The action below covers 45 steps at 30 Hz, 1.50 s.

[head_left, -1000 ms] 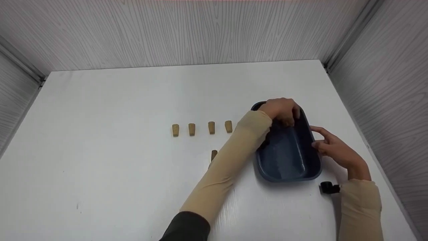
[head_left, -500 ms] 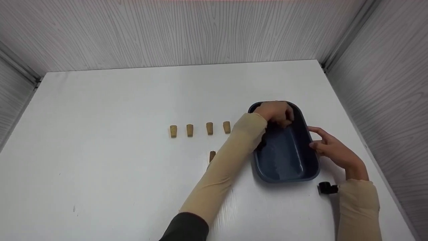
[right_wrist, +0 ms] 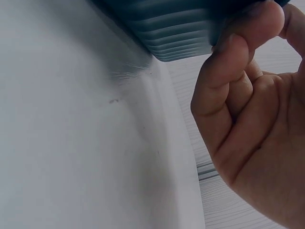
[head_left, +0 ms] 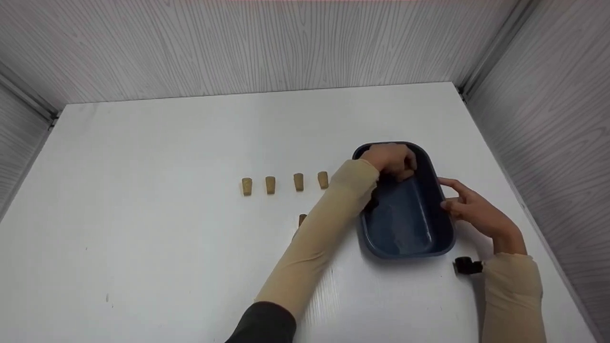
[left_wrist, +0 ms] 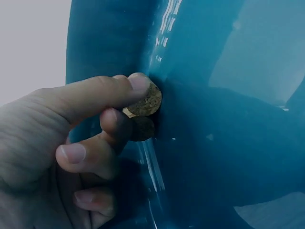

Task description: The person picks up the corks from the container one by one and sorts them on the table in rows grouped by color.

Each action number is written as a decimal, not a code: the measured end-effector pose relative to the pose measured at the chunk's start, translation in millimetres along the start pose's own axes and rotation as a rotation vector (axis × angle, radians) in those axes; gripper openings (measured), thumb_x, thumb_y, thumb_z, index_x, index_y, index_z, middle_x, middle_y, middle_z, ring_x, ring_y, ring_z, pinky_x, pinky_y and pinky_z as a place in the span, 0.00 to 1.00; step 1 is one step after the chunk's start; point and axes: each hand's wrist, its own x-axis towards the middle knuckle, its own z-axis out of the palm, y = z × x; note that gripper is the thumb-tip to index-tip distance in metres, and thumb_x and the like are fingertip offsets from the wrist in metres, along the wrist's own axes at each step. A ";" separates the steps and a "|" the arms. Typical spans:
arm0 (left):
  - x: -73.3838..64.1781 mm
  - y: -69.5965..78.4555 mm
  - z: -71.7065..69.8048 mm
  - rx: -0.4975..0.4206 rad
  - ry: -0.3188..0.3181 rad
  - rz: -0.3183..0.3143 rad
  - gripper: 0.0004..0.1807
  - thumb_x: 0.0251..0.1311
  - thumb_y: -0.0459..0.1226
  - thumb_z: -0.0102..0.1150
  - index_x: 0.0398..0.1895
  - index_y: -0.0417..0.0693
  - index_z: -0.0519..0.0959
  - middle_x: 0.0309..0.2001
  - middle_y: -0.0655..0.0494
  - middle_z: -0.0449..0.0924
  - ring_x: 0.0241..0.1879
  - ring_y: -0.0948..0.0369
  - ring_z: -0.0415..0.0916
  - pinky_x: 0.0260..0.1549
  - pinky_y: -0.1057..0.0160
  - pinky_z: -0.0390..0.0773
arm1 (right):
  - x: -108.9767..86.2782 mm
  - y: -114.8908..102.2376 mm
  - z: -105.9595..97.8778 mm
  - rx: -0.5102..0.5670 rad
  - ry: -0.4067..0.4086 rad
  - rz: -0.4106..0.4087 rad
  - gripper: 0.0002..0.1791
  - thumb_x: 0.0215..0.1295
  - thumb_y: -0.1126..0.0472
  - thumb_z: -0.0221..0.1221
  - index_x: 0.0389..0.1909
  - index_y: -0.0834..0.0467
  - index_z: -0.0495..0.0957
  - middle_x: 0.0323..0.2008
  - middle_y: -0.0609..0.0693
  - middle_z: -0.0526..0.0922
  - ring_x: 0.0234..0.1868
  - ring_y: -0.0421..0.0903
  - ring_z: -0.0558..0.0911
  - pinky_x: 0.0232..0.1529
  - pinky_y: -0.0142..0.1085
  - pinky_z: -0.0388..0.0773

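Note:
In the head view, my left hand (head_left: 388, 159) reaches into the far end of a dark blue plastic bin (head_left: 405, 255). The left wrist view has its thumb and forefinger pinching a cork stopper (left_wrist: 147, 101) in the bin's inner corner. A second cork (left_wrist: 143, 129) sits against the first, partly behind the forefinger; the other fingers are curled. My right hand (head_left: 476, 212) holds the bin's right side, its thumb and forefinger at the rim. Seen from the right wrist, bent fingers (right_wrist: 224, 62) meet the bin's ridged outer wall (right_wrist: 181, 33).
Several tapered corks stand in a row left of the bin, including one cork (head_left: 247, 186) at the left end. A darker cork (head_left: 302, 219) is partly hidden by the left sleeve (head_left: 324, 228). A black strap-like piece (head_left: 467, 266) juts from the right cuff. Grey wood-grain panels (head_left: 238, 47) border the white table (head_left: 143, 238).
My left hand has sunk slightly deeper into the bin and shifted a little left. The right hand keeps its place on the bin, and the row of corks stays put.

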 end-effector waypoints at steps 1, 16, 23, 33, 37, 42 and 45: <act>-0.6 -0.6 0.4 0.009 0.004 0.001 0.13 0.62 0.50 0.58 0.51 0.75 0.78 0.50 0.68 0.76 0.46 0.63 0.71 0.47 0.64 0.73 | 0.4 -0.1 0.2 0.002 -0.001 0.002 0.29 0.73 0.59 0.51 0.72 0.54 0.55 0.17 0.37 0.61 0.28 0.34 0.72 0.35 0.33 0.74; -17.9 5.4 -25.7 0.097 0.046 0.110 0.06 0.64 0.46 0.52 0.42 0.65 0.78 0.39 0.65 0.75 0.38 0.63 0.70 0.41 0.63 0.69 | 13.8 -0.9 -0.5 0.008 -0.037 -0.027 0.29 0.73 0.61 0.50 0.71 0.52 0.55 0.17 0.37 0.60 0.27 0.34 0.73 0.35 0.33 0.74; -22.2 -9.4 -41.1 -0.010 0.063 0.116 0.16 0.57 0.44 0.61 0.49 0.69 0.77 0.54 0.67 0.73 0.46 0.64 0.67 0.45 0.61 0.68 | 15.4 3.1 -5.1 0.004 -0.032 -0.028 0.29 0.73 0.60 0.50 0.72 0.53 0.55 0.17 0.37 0.61 0.25 0.33 0.70 0.35 0.33 0.75; -31.7 -42.1 -52.1 0.005 0.106 0.201 0.19 0.57 0.43 0.65 0.53 0.62 0.77 0.63 0.61 0.70 0.45 0.62 0.66 0.44 0.63 0.67 | 13.8 13.7 -15.0 -0.047 0.011 -0.017 0.28 0.74 0.59 0.50 0.72 0.54 0.55 0.18 0.37 0.62 0.26 0.34 0.71 0.34 0.33 0.75; -39.9 -59.8 -53.6 -0.070 0.121 0.223 0.18 0.58 0.43 0.64 0.52 0.59 0.77 0.67 0.60 0.66 0.50 0.61 0.66 0.45 0.63 0.66 | 14.1 16.2 -16.7 -0.056 0.012 0.002 0.29 0.74 0.59 0.49 0.72 0.55 0.54 0.19 0.38 0.61 0.27 0.35 0.71 0.36 0.33 0.75; -51.6 -80.4 -54.4 -0.123 0.134 0.203 0.20 0.56 0.45 0.67 0.52 0.59 0.78 0.71 0.59 0.62 0.54 0.61 0.68 0.50 0.61 0.69 | 14.4 15.3 -18.0 -0.053 0.008 0.017 0.28 0.74 0.59 0.49 0.71 0.54 0.55 0.20 0.38 0.62 0.28 0.35 0.72 0.37 0.33 0.75; -60.4 -90.2 -54.4 -0.130 0.140 0.187 0.20 0.55 0.45 0.68 0.52 0.59 0.78 0.69 0.59 0.64 0.48 0.60 0.70 0.49 0.59 0.70 | 13.5 14.2 -19.4 -0.050 0.002 0.002 0.27 0.74 0.59 0.48 0.71 0.53 0.55 0.20 0.37 0.62 0.29 0.35 0.72 0.37 0.33 0.75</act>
